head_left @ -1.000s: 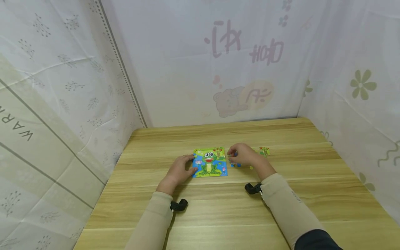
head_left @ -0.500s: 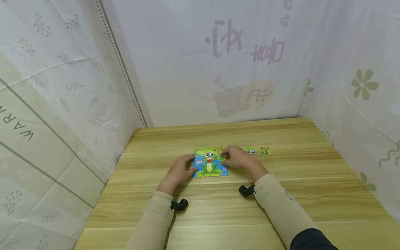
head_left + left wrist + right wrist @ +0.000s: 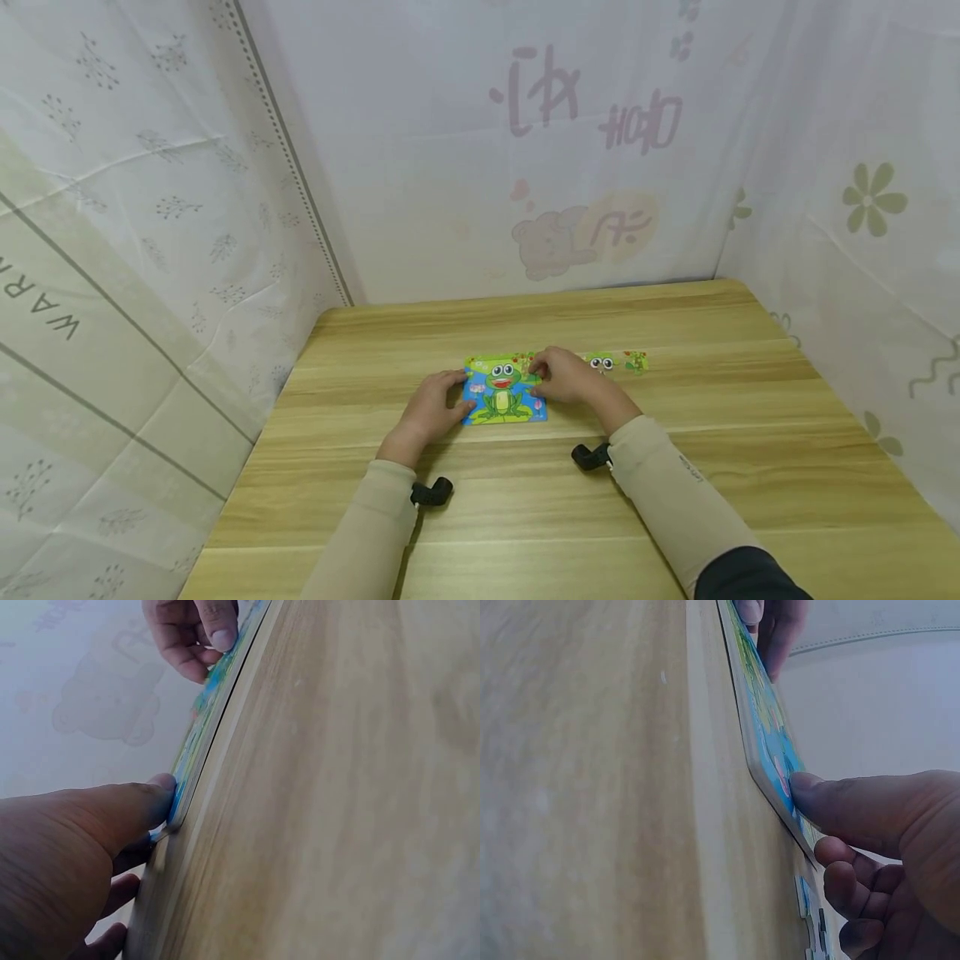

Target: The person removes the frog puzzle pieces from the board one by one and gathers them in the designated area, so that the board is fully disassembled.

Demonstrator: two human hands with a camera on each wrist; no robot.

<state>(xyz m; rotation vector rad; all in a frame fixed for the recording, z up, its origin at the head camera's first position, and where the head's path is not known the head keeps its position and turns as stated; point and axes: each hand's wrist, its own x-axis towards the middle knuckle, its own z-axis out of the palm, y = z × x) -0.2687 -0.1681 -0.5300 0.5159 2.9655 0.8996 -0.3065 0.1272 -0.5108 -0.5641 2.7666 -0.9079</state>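
Observation:
A square frog jigsaw puzzle point(image 3: 501, 404) lies flat on the wooden table, its picture facing up. My left hand point(image 3: 431, 408) holds its left side, with the thumb on the near left corner in the left wrist view. At the puzzle's right side, my right hand point(image 3: 570, 377) grips the edge. The right wrist view shows that thumb point(image 3: 847, 806) on the picture face and the other fingers curled beside the edge. Whether a separate piece lies under the right fingertips is hidden.
Right of the puzzle lie loose pieces, one with frog eyes point(image 3: 602, 364) and one with a tree point(image 3: 636, 361). More small pieces point(image 3: 804, 896) show beyond the puzzle's corner in the right wrist view. Printed curtains point(image 3: 420, 167) surround the wooden table point(image 3: 495, 517).
My right hand has moved left from the loose pieces onto the puzzle's right edge, uncovering the frog-eyes piece. It has stayed there for the last half second. My left hand has stayed put.

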